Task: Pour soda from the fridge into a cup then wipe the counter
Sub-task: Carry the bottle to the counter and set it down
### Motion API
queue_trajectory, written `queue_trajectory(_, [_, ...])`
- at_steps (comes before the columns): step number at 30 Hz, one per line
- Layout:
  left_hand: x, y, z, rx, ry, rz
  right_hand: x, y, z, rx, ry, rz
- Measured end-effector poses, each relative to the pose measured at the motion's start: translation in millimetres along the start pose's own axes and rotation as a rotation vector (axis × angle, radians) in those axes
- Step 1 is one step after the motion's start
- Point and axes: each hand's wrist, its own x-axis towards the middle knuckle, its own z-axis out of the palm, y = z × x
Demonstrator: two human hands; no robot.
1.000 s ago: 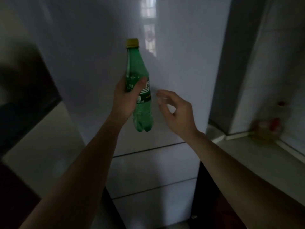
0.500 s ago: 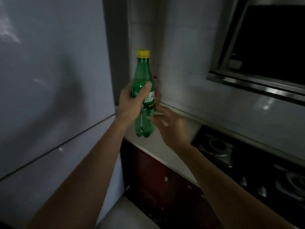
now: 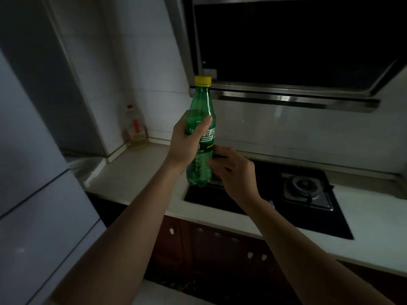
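One soda bottle (image 3: pixel 201 104) is counted, closed by one yellow cap (image 3: pixel 202 81). Two hands are seen: one left hand (image 3: pixel 187 142) and one right hand (image 3: pixel 234 172). One oil bottle (image 3: pixel 134 128) is seen at the far left. One fridge (image 3: pixel 33 194) is counted at the left, one range hood (image 3: pixel 286 51) far right, one counter (image 3: pixel 136 172), and one hob (image 3: pixel 275 208), on which one burner (image 3: pixel 305 187) is plainly shown.
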Motion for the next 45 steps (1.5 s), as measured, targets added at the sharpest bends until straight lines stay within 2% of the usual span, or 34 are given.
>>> queue_trajectory(13, [3, -42, 297, -0.107, -0.298, -0.027, -34, 95, -265, -0.095, 0.223, 0.117])
queue_trajectory(17, [2, -54, 380, -0.179, -0.41, -0.002, -51, 121, -335, -0.15, 0.339, 0.159])
queue_trajectory(22, [-6, -83, 484, -0.258, -0.59, -0.017, -80, 152, -411, -0.305, 0.499, 0.17])
queue_trajectory(28, [-13, -109, 601, -0.342, -0.749, -0.023, -101, 178, -500, -0.504, 0.606, 0.281])
queue_trajectory(37, [-9, -127, 713, -0.376, -0.923, -0.035, -110, 219, -580, -0.649, 0.75, 0.284])
queue_trajectory(45, [-28, -150, 804, -0.28, -0.86, -0.087, -126, 272, -668, -0.591, 0.742, 0.264])
